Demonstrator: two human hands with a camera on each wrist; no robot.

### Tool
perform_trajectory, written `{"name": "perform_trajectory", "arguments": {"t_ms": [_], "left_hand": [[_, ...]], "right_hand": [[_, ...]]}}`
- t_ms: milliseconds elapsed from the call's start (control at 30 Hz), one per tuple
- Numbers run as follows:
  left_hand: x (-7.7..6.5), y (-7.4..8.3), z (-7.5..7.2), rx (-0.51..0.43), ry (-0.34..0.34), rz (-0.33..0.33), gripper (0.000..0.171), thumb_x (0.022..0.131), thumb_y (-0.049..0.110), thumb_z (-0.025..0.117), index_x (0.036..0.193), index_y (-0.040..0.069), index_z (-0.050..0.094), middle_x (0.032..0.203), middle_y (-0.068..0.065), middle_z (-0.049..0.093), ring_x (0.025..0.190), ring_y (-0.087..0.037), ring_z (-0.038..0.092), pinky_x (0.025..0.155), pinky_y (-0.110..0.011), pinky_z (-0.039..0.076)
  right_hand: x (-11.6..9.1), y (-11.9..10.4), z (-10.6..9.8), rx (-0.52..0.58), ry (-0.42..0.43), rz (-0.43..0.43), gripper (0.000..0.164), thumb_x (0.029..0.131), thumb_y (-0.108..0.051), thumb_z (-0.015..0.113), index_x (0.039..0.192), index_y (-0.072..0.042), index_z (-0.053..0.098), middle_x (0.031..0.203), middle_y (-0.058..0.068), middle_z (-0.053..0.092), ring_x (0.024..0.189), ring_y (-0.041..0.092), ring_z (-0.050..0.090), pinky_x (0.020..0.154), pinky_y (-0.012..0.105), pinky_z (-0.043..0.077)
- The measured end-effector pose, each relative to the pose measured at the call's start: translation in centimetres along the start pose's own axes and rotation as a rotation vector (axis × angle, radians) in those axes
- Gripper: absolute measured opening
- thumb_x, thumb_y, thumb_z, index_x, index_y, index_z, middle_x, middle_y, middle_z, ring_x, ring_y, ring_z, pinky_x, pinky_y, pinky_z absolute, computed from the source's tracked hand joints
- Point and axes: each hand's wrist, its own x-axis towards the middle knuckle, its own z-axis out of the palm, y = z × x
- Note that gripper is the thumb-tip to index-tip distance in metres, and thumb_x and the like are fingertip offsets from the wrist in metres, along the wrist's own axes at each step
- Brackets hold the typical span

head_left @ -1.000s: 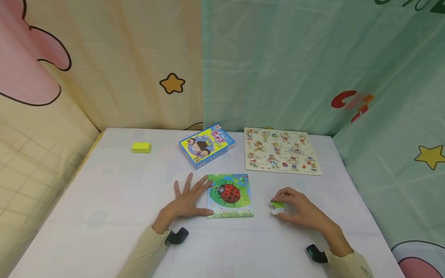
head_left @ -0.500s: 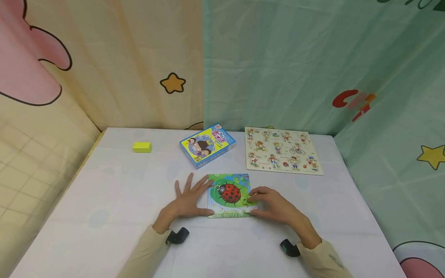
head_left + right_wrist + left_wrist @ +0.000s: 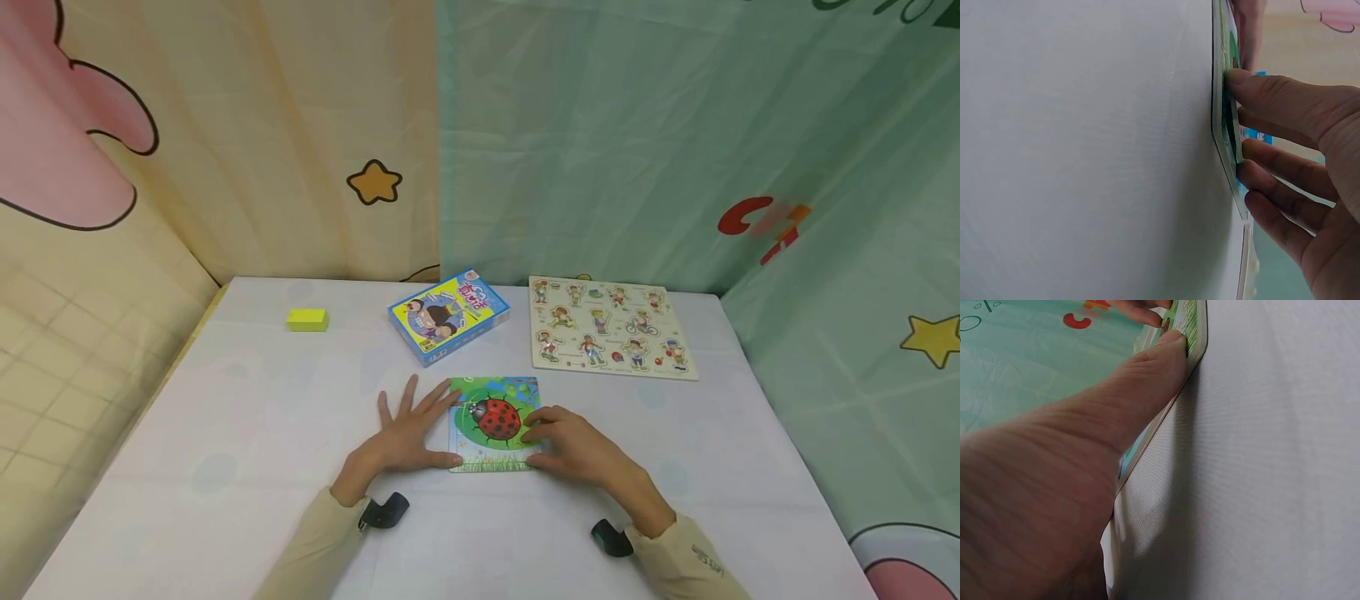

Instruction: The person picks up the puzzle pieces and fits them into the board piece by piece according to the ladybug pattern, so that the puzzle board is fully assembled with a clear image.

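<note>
A square ladybug jigsaw puzzle (image 3: 491, 465) lies on the table between the hands, its red spotted beetle facing up. My left hand (image 3: 402, 439) rests at the puzzle's left side with fingers spread; in the left wrist view its thumb (image 3: 1169, 353) presses on the grassy border. At the opposite side my right hand (image 3: 573, 450) pinches a puzzle piece (image 3: 1237, 140) over the lower right corner. The right wrist view shows that piece tipped slightly against the board, thumb on one side and fingertips on the other. Most of its face is hidden by the hand.
Behind the puzzle lies a blue and yellow box (image 3: 448, 317). A wooden board with children figures (image 3: 613, 327) is at the back right, and a yellow-green block (image 3: 307, 320) at the back left. Curtains (image 3: 570, 150) stand right behind the white table (image 3: 187, 517).
My right hand has moved left with the puzzle piece, from the table beside the puzzle to its lower right corner. The left hand has stayed in place.
</note>
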Motion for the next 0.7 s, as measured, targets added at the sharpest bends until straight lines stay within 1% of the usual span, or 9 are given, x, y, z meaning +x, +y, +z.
{"name": "perform_trajectory", "arguments": {"t_ms": [167,367,533,600,700], "left_hand": [[0.0,-0.1,0.0,-0.001,0.001,-0.002,0.102,0.079,0.057,0.078,0.16,0.027,0.025,0.17,-0.001,0.01,0.152,-0.047,-0.017,0.106,-0.077,-0.02],[-0.1,-0.3,-0.1,0.0,0.001,-0.002,0.101,0.079,0.056,0.078,0.16,0.027,0.025,0.17,-0.002,0.01,0.151,-0.047,-0.017,0.106,-0.078,-0.019],[-0.1,-0.5,-0.3,-0.015,0.003,0.002,0.102,0.08,0.057,0.077,0.16,0.026,0.024,0.17,-0.001,0.01,0.152,-0.046,-0.016,0.107,-0.077,-0.02],[-0.1,-0.7,-0.5,-0.042,0.016,0.012,0.1,0.081,0.056,0.076,0.161,0.025,0.023,0.17,-0.003,0.011,0.152,-0.046,-0.014,0.107,-0.077,-0.019],[-0.4,-1.2,-0.8,-0.097,0.054,0.033,0.09,0.09,0.052,0.069,0.161,0.022,0.023,0.17,-0.007,0.012,0.153,-0.045,-0.01,0.11,-0.076,-0.017]], "right_hand": [[0.2,-0.1,0.0,-0.001,-0.021,0.021,0.025,0.084,-0.027,0.081,0.104,-0.012,0.079,0.119,0.002,0.066,0.114,0.022,0.061,0.098,0.041,0.053],[0.3,-0.3,0.2,0.003,-0.015,0.013,0.023,0.084,-0.024,0.081,0.103,-0.011,0.08,0.117,0.002,0.065,0.113,0.022,0.061,0.097,0.04,0.053],[0.2,-0.2,0.0,0.027,-0.037,0.019,0.025,0.088,-0.024,0.078,0.109,-0.01,0.077,0.121,0.002,0.064,0.117,0.022,0.06,0.101,0.041,0.052],[0.1,0.0,-0.1,0.061,-0.05,0.039,0.027,0.091,-0.025,0.075,0.114,-0.012,0.075,0.126,0.002,0.062,0.119,0.022,0.06,0.102,0.042,0.051],[-0.3,0.3,-0.5,0.104,-0.038,0.067,0.031,0.094,-0.025,0.071,0.122,-0.012,0.071,0.133,0.002,0.06,0.121,0.022,0.06,0.102,0.043,0.051]]}}
